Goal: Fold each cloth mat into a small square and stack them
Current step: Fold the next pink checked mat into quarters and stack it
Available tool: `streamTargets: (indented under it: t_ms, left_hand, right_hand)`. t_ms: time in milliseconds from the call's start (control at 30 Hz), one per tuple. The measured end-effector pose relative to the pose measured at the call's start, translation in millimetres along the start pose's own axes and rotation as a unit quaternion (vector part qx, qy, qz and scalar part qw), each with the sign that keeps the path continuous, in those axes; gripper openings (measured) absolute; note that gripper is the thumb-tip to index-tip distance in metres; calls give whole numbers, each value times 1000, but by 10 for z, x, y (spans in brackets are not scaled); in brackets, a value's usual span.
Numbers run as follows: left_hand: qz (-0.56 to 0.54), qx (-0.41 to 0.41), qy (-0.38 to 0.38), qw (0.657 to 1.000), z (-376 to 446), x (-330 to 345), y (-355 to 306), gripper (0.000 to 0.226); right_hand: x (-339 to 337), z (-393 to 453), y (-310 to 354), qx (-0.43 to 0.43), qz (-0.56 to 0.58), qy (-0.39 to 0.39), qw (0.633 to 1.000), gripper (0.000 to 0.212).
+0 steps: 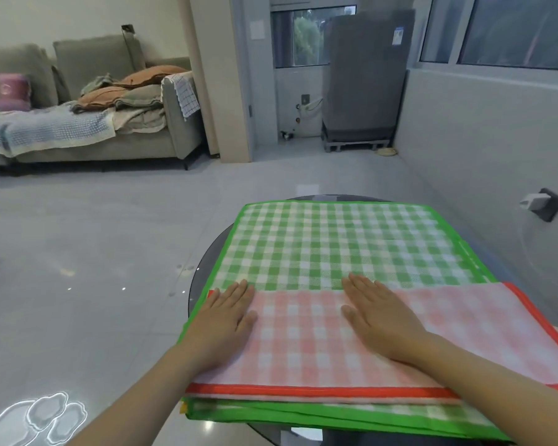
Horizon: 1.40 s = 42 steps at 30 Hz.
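Note:
A green checked cloth mat point(335, 243) with a bright green border lies spread over a round dark glass table point(203, 268). On its near half lies a pink checked mat point(464, 323) with a red border, folded into a wide strip. My left hand point(221, 320) presses flat on the strip's left end, fingers straight. A little right of the strip's middle, my right hand point(377, 317) also rests flat, with its fingertips at the far folded edge. More cloth layers show under the green mat at the near edge.
The table stands on a glossy pale tiled floor point(94, 252). A grey sofa point(87, 101) with cushions and cloths is at the back left. A grey covered appliance point(364, 82) stands at the back, and a wall with a plugged socket point(541, 204) runs along the right.

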<state>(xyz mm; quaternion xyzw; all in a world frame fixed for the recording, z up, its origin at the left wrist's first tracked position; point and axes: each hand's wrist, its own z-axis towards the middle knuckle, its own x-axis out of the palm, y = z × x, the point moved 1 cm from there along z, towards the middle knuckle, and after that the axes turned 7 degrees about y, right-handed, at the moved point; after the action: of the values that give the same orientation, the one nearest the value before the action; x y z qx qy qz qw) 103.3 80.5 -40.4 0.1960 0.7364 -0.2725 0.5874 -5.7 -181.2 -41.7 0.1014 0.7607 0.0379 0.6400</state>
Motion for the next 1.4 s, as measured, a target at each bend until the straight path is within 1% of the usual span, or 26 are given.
streamTargets:
  t_ms: [33,67,100,133,200,233,267,333,400,433,500,600,667,800,967,1100,1133,1200,1233,1300,1333,1400]
  left_hand:
    - [-16,-1,-5,1000,12,-50,7,56]
    - [-23,-1,-21,1000,24,-101,21,58]
    - [-12,-3,-41,999,32,-155,29,65]
    - [13,-10,-50,999,43,-203,39,65]
    - [58,-33,-45,997,90,-268,56,46]
    - [63,-43,-44,996,119,-290,55,39]
    - [58,-49,-42,996,147,-311,54,38]
    - [36,-61,-33,997,194,-349,80,40]
    - [2,-70,-39,997,219,-402,92,39]
    - [-28,-76,-53,995,223,-433,101,36]
    - [-123,-92,-83,985,206,-495,110,29]
    - [-277,-117,-96,949,149,-540,171,24]
    - [-357,-125,-96,921,100,-578,241,20]
    - [-500,-130,-90,851,50,-713,311,16]
    - [-622,-118,-83,769,80,-873,118,12]
    - [-666,-87,-67,738,130,-997,-125,6]
    - [-674,-84,-66,731,151,-1009,-175,9]
    - [-694,-75,-57,713,185,-1030,-303,23]
    - [-705,-67,-50,705,207,-1040,-385,31]
    - [-712,-49,-33,699,277,-1034,-556,45]
    - [-714,-38,-26,699,315,-1029,-655,42]
    - [-718,-20,-15,696,390,-1008,-866,21]
  right_hand:
    - [-11,1,14,2,2,2,1000,73]
    - [-28,-1,39,1,8,1,1000,65]
    - [-49,-6,69,-4,20,-6,1000,58]
    - [-76,-18,108,-17,36,-20,999,54]
    - [-135,-41,209,-56,71,-45,995,50]
    - [-164,-51,270,-72,99,-48,991,48]
    - [-191,-61,335,-81,131,-44,987,46]
    - [-213,-64,435,-82,168,-25,982,49]
    - [-199,-50,484,-81,153,-3,985,60]
    - [-184,-42,494,-77,140,13,987,67]
    - [-165,-30,500,-69,115,46,990,80]
    - [-165,-16,503,-69,87,87,990,109]
    - [-166,-19,508,-70,64,101,990,120]
    - [-165,-94,567,-62,39,115,991,111]
    - [-150,-144,591,-60,18,127,990,117]
    - [-156,-165,580,-69,39,126,989,124]
    - [-190,-181,574,-75,47,130,988,121]
    - [-285,-231,550,-83,101,134,982,104]
    - [-337,-260,520,-86,155,129,976,91]
    - [-427,-319,422,-72,285,109,950,69]
    - [-462,-345,360,-51,336,95,936,60]
    - [-533,-394,221,-5,397,68,915,47]
